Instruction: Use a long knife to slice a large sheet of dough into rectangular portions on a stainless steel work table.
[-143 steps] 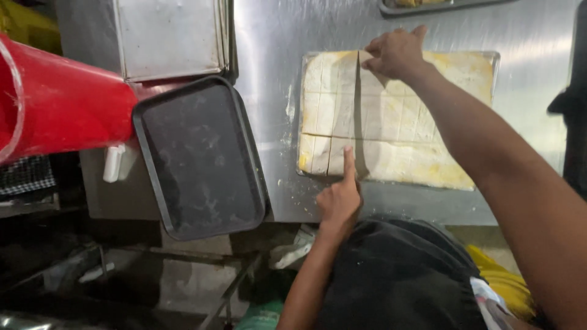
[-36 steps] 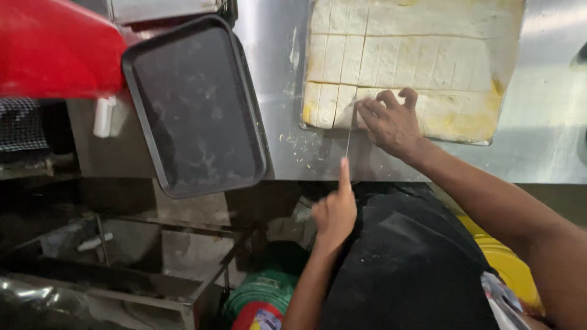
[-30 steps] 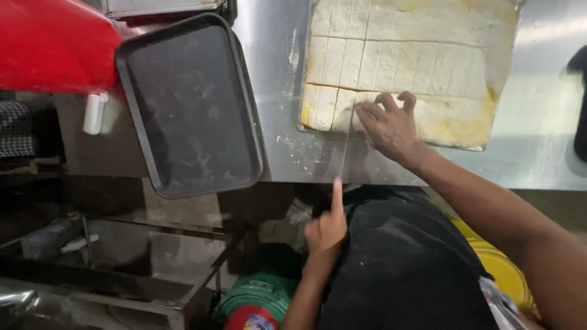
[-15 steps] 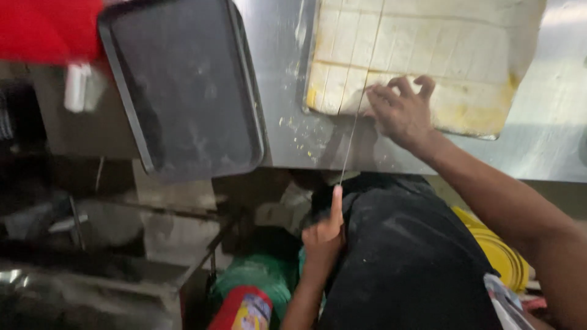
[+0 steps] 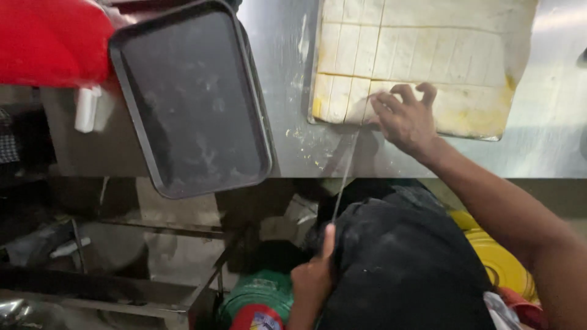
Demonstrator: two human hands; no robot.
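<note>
Pale yellow dough sheet (image 5: 422, 55), scored into a grid, lies flat on the steel worktop (image 5: 287, 79); the right hand (image 5: 406, 119) presses spread fingers on its near edge. A thin taut string (image 5: 345, 177) runs from there straight back off the worktop to the left hand (image 5: 313, 278), fist closed pinching it. Left of the dough sheet an empty dark baking tray (image 5: 189, 98) overhangs the edge.

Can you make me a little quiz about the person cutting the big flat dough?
1. True or false: the right hand rests on the dough sheet.
2. Which hand grips the long thin knife? A) left hand B) right hand
3. Fill in: the dark tray lies to the ____ of the dough as the picture shows it.

Key: 1 true; 2 A; 3 left
</note>
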